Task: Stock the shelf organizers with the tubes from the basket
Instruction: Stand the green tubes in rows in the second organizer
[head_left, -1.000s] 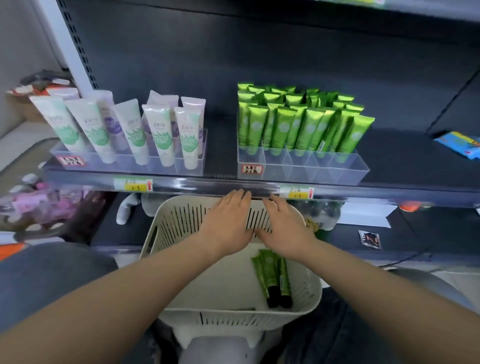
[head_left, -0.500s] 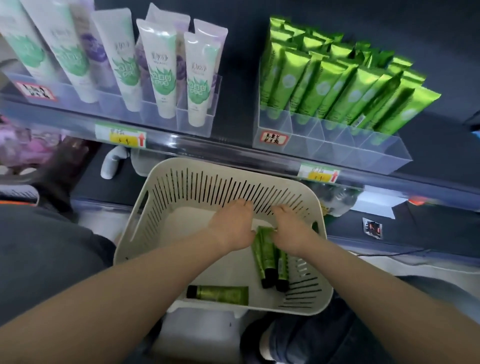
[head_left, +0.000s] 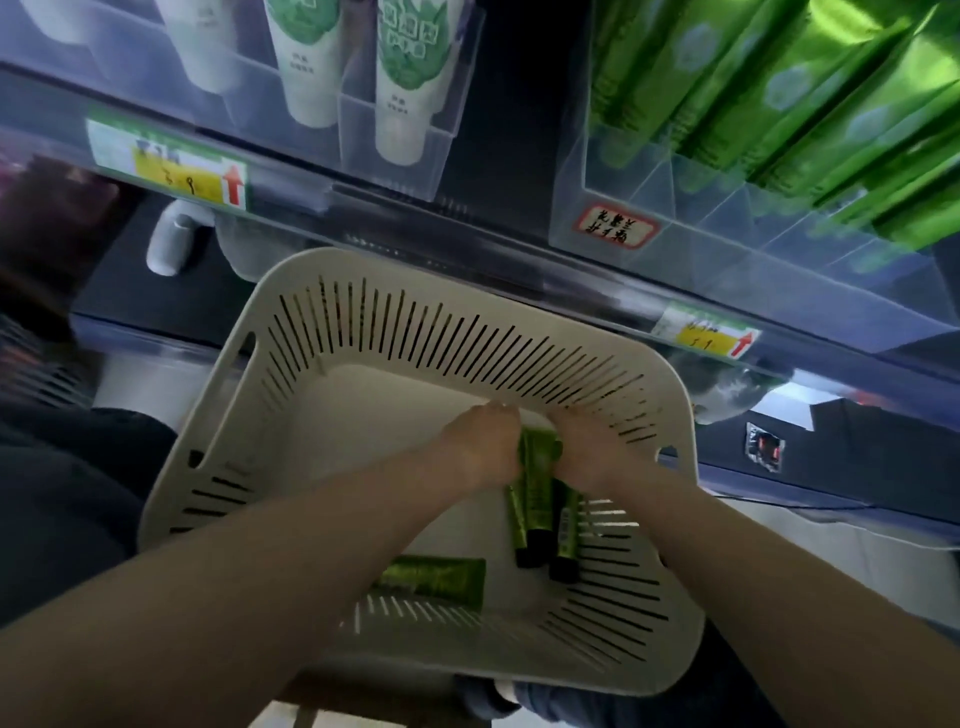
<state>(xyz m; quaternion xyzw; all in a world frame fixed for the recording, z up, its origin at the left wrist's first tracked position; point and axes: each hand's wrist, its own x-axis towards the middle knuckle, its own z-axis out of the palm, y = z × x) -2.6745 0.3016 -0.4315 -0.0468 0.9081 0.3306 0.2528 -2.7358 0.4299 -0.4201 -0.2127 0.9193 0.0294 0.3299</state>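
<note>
Basket (head_left: 218, 467) sits low, centre. A lone tube (head_left: 436, 574) lies crosswise at its near side, partly under the left forearm. Beyond it the left hand (head_left: 485, 452) and right hand (head_left: 587, 452) meet knuckles up, fingers curled round the far ends of three tubes (head_left: 537, 499), caps pointing near. 1 s ago both hands lay flat on the far rim; now they are down inside. Far: shelf (head_left: 509, 130), right organizer (head_left: 649, 197) packed with green tubes (head_left: 779, 104), white tubes (head_left: 400, 78) to the left.
</note>
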